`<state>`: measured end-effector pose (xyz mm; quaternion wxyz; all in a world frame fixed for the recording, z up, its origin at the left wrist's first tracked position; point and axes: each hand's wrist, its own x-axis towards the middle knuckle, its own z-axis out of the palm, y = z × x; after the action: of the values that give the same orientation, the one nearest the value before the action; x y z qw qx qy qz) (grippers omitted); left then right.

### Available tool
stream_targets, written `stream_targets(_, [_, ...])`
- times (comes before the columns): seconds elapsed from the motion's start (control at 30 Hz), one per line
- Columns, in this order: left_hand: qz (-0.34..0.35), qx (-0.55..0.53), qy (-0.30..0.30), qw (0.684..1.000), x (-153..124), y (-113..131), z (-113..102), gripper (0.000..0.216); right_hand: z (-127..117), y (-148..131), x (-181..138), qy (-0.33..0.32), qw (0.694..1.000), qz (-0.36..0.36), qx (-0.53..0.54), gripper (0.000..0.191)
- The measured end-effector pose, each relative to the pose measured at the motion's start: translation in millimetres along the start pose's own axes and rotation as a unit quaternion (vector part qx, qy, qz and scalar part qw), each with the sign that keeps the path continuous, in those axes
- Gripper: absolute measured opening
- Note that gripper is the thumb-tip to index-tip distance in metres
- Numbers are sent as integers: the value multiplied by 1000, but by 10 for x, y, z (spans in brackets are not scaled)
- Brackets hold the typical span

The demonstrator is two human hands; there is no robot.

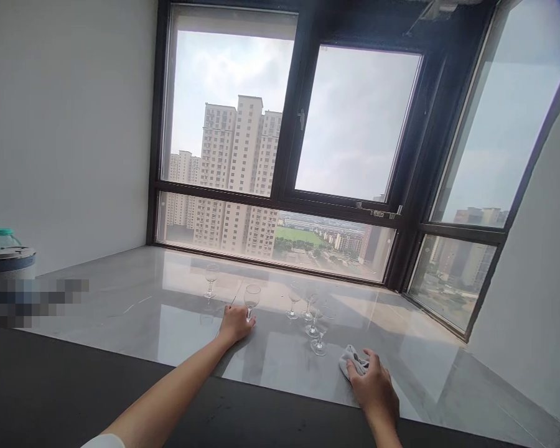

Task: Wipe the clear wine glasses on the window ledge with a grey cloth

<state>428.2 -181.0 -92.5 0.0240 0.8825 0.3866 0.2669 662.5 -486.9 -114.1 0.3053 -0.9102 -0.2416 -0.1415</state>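
My left hand (pixel 236 325) is closed around the lower part of a stemmed wine glass (pixel 252 296), which stands upright at the sill. Its base is hidden behind my fingers. My right hand (pixel 376 382) grips a crumpled pale grey cloth (pixel 352 361) near the sill's front edge. Between my hands, a little farther back, several clear stemmed glasses stand close together; the front one (pixel 320 326) is nearest to the cloth. Another stemmed glass (pixel 211 280) stands alone behind and to the left of my left hand.
The glossy grey marble sill (pixel 121 317) ends at a dark front edge. At the far left stand a bucket (pixel 9 264) and a container with a green cap (pixel 2 232). Dark-framed windows (pixel 284 199) rise behind the glasses, with white walls on both sides.
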Motion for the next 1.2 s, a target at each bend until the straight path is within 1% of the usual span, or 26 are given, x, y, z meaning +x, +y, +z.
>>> stream_targets(0.17, [8, -17, 8, 1000, 10, -6, 10, 29, -1, 7, 8, -3, 1000, -4, 8, 58])
stream_targets(0.27, [26, -31, 12, 999, 7, -1, -6, 30, 6, 14, 9, -2, 1000, -4, 9, 58])
stream_targets(0.43, [61, -75, -11, 995, -28, 16, -65, 32, 33, 22, 5, 6, 1000, -5, 10, 57])
stream_targets(0.57, [56, -60, -26, 996, -38, 38, -93, 31, 25, 17, 4, 10, 1000, -10, 10, 56])
stream_targets(0.73, [29, -30, -56, 998, -33, 59, -99, 29, 4, 5, -5, 7, 1000, -11, 4, 56])
stream_targets(0.9, [10, -16, -74, 997, -40, 67, -98, 33, 59, 55, 9, 12, 1000, -22, 8, 55])
stream_targets(1.2, [24, -3, -76, 997, -35, 39, -58, 41, 92, 84, 37, 10, 1000, -20, 8, 54])
